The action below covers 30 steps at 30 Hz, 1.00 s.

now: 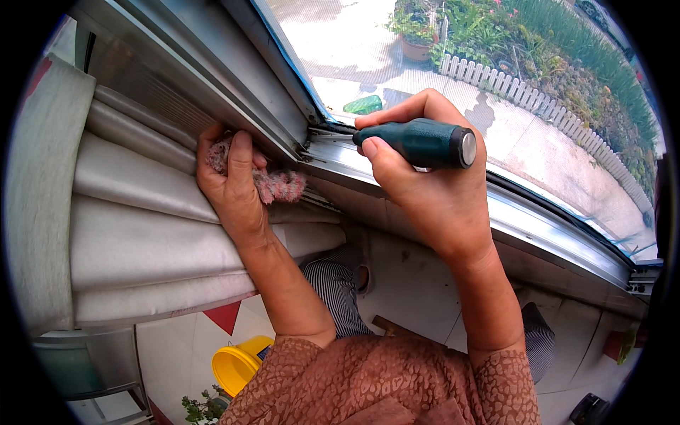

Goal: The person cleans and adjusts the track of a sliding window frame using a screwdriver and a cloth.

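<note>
My right hand (432,177) is closed round the dark green handle of a screwdriver (418,142). Its thin metal shaft points left into the corner of the aluminium window track (361,157), where dark dirt shows; the very tip is hard to make out. My left hand (237,177) grips a fuzzy pink and white cloth (280,186), bunched between thumb and fingers. It is beside the window frame (212,64), in front of a pale curtain (142,177). Part of the cloth hangs out toward the track corner.
Beyond the mesh are a green bottle (363,105), a white picket fence (524,88) and plants. A yellow bucket (237,368) stands on the tiled floor (411,297) below, near a leafy plant (204,409). A brown strip (404,330) lies by my legs.
</note>
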{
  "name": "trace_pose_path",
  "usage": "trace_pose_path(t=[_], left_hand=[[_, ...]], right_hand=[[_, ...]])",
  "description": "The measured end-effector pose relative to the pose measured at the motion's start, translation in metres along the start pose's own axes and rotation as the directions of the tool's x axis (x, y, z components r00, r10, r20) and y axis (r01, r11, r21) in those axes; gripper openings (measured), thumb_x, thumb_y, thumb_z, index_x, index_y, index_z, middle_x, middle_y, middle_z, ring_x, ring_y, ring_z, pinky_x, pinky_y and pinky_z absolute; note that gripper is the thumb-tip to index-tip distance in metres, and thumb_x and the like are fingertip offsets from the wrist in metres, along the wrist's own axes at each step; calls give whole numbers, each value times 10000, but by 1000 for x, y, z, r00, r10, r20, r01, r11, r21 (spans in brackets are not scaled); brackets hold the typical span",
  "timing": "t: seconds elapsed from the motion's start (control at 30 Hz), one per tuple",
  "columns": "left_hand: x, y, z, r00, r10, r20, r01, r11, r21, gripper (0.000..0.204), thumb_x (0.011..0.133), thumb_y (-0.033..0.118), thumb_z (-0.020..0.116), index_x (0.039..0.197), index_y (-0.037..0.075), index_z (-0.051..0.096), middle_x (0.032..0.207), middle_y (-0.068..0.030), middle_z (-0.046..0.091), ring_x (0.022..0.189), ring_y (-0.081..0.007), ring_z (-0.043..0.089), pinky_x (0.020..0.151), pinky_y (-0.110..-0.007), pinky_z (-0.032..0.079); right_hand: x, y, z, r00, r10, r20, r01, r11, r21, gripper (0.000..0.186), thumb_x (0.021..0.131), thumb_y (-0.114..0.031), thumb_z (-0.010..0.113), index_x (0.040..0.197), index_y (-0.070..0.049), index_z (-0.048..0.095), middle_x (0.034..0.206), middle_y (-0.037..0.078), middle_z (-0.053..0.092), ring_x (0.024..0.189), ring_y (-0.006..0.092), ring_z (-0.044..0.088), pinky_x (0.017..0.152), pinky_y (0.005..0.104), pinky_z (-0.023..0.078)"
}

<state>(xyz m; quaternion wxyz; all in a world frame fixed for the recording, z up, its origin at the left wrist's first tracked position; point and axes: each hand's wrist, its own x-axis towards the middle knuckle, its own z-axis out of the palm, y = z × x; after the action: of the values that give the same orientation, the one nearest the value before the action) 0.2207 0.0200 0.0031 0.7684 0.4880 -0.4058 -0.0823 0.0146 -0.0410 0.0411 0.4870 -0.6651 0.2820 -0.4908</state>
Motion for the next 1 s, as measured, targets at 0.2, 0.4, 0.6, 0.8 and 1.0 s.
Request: trace_pose_path(t=[0.2,0.4,0.6,0.8,1.0], left_hand=[[-1,4,1,1000,-11,-7,11,1000,26,234,953,90,651,1158,-17,615,762,-3,568,635,-59,480,579,-195,391],[0,4,0,1000,-5,1,5,1000,3,224,931,84,677,1127,-7,619,796,-9,600,639,-63,497,610,-205,424],[1,3,-4,1000,-4,9,4,1000,13,224,933,84,673,1129,-8,618,791,-7,593,640,-63,496,606,-204,419],[0,-1,-1,1000,8,8,-8,1000,10,220,946,90,656,1135,-15,617,760,-7,578,636,-66,488,596,-211,403],[0,2,-1,1000,6,-10,-5,999,34,227,950,97,655,1142,-18,617,743,-6,571,632,-67,484,589,-211,393]], right_hand=[[-2,6,7,999,-25,-39,28,996,80,179,797,-70,737,912,-7,615,820,92,678,743,135,642,706,282,515],[1,4,2,999,-1,-55,6,996,88,170,799,-69,736,903,-7,616,811,82,670,741,125,628,699,273,506],[-5,5,8,998,39,-40,-34,992,120,157,798,-63,733,891,-5,621,809,69,664,723,101,596,681,265,494],[1,2,-3,994,84,-72,-72,984,162,167,794,-69,742,885,1,620,779,56,649,704,85,579,656,250,484],[0,4,7,998,54,-40,-49,991,127,165,792,-70,744,876,-2,619,751,43,638,683,83,574,641,246,480]])
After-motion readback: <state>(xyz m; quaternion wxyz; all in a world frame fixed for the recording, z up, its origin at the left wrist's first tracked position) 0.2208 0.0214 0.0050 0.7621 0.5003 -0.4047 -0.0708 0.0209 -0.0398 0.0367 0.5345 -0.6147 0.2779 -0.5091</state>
